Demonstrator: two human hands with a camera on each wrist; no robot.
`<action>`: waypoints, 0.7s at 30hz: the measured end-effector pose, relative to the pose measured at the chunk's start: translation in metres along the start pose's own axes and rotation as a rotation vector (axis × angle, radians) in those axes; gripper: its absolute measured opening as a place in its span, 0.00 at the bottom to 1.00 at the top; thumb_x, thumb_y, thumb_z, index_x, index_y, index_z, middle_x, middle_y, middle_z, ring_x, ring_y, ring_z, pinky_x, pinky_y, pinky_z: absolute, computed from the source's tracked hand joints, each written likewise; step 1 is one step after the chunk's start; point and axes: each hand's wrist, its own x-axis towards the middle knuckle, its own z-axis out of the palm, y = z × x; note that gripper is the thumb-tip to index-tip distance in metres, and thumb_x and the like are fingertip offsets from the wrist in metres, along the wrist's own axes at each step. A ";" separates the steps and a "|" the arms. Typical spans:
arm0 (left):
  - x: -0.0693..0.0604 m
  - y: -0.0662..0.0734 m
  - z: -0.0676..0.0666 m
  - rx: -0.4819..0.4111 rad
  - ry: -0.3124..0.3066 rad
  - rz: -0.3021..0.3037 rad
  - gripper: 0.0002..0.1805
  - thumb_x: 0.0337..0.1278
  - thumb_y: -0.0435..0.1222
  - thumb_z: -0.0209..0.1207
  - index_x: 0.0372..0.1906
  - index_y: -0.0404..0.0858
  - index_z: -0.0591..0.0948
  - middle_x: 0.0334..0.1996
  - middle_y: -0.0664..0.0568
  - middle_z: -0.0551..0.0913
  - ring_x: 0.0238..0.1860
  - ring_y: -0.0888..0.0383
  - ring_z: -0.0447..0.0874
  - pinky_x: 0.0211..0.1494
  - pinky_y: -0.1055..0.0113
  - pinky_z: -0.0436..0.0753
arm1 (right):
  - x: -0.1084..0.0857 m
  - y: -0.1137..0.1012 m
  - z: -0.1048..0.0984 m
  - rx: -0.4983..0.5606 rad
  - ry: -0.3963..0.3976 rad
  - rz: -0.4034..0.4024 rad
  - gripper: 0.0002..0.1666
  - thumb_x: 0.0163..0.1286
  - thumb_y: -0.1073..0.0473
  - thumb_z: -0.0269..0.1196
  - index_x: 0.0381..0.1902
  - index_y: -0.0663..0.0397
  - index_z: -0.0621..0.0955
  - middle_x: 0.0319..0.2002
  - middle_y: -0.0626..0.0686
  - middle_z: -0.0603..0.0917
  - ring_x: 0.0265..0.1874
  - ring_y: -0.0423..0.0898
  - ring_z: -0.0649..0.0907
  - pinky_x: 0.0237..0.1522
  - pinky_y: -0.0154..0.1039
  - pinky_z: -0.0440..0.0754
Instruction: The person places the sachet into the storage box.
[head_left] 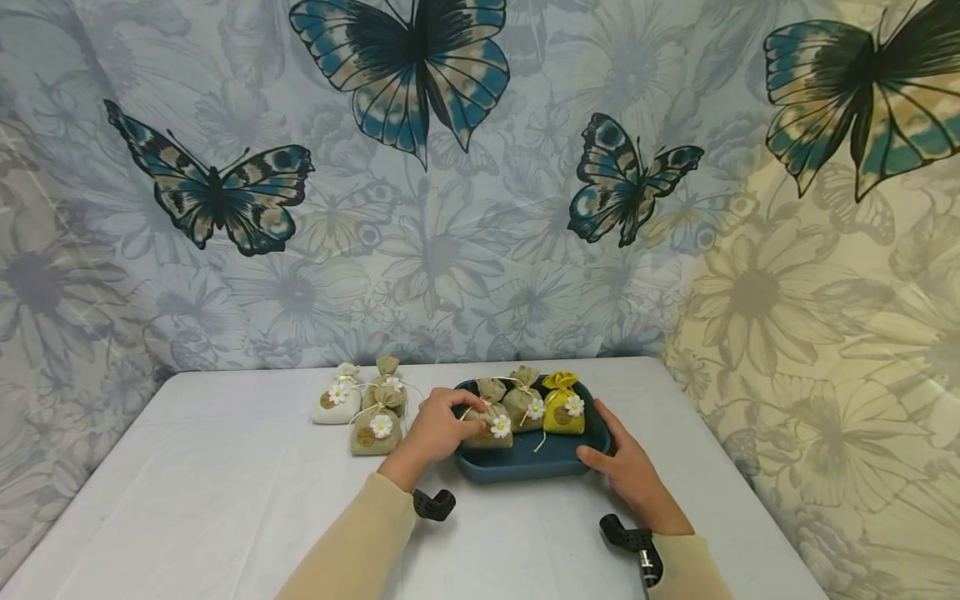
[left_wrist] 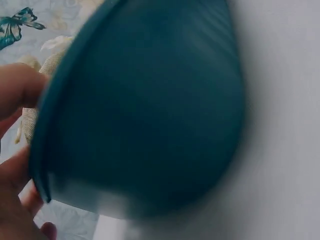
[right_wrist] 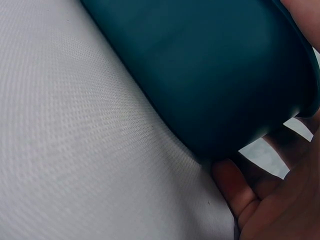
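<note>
A blue tray (head_left: 517, 473) holds two beige drawstring sachets and a yellow sachet (head_left: 564, 417), each with a white flower. My left hand (head_left: 442, 423) pinches the leftmost beige sachet (head_left: 487, 435) just inside the tray's left end. The other beige sachet (head_left: 522, 408) stands between that one and the yellow one. My right hand (head_left: 626, 467) grips the tray's right end, thumb at the front corner and fingers along the side. In the left wrist view the tray wall (left_wrist: 150, 110) hides most of the pinched sachet. The right wrist view shows fingers (right_wrist: 232, 185) against the tray's end.
Left of the tray, a white sachet (head_left: 336, 407) and two beige sachets, one in front (head_left: 375, 437) and one behind (head_left: 387, 367), stand close together on the white-covered table (head_left: 225, 492). A butterfly-print cloth (head_left: 450, 275) hangs behind the table.
</note>
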 end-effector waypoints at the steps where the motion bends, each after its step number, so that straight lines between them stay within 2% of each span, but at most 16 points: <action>1: 0.000 -0.001 0.001 0.003 0.009 0.002 0.07 0.56 0.43 0.70 0.39 0.57 0.86 0.58 0.46 0.72 0.64 0.37 0.61 0.59 0.39 0.66 | 0.000 0.000 0.000 0.001 -0.001 0.002 0.55 0.67 0.50 0.69 0.81 0.46 0.49 0.79 0.56 0.48 0.76 0.60 0.48 0.70 0.64 0.47; 5: 0.003 -0.006 0.004 0.024 0.054 0.028 0.06 0.57 0.42 0.70 0.38 0.56 0.86 0.59 0.44 0.72 0.67 0.40 0.56 0.63 0.37 0.58 | 0.000 0.000 0.000 0.008 0.000 0.008 0.55 0.67 0.50 0.69 0.81 0.46 0.49 0.79 0.56 0.48 0.76 0.60 0.48 0.70 0.64 0.47; 8: 0.005 -0.008 0.004 0.054 0.095 0.048 0.05 0.57 0.42 0.70 0.37 0.56 0.86 0.55 0.46 0.78 0.69 0.43 0.55 0.66 0.38 0.49 | 0.001 0.000 0.001 0.020 -0.001 0.005 0.55 0.67 0.51 0.69 0.81 0.45 0.49 0.79 0.57 0.48 0.76 0.60 0.48 0.70 0.63 0.47; 13: 0.007 -0.012 0.002 0.066 0.099 0.049 0.05 0.58 0.41 0.70 0.38 0.56 0.86 0.49 0.52 0.82 0.68 0.45 0.57 0.69 0.40 0.41 | 0.000 -0.002 0.001 0.017 -0.002 0.004 0.55 0.68 0.52 0.69 0.81 0.43 0.49 0.78 0.57 0.49 0.76 0.60 0.48 0.70 0.63 0.47; 17: 0.011 -0.013 0.003 0.073 0.098 0.051 0.05 0.58 0.41 0.70 0.39 0.55 0.86 0.46 0.55 0.83 0.65 0.47 0.63 0.69 0.42 0.42 | -0.001 -0.003 0.001 0.013 -0.002 0.012 0.55 0.68 0.50 0.69 0.81 0.41 0.49 0.79 0.57 0.48 0.76 0.60 0.48 0.70 0.62 0.48; 21: 0.014 -0.012 0.004 0.090 0.101 0.056 0.07 0.59 0.42 0.69 0.42 0.52 0.87 0.47 0.54 0.83 0.63 0.46 0.68 0.67 0.39 0.46 | -0.002 -0.002 0.001 0.024 -0.004 0.011 0.55 0.68 0.50 0.69 0.81 0.40 0.49 0.79 0.56 0.48 0.76 0.59 0.48 0.70 0.61 0.49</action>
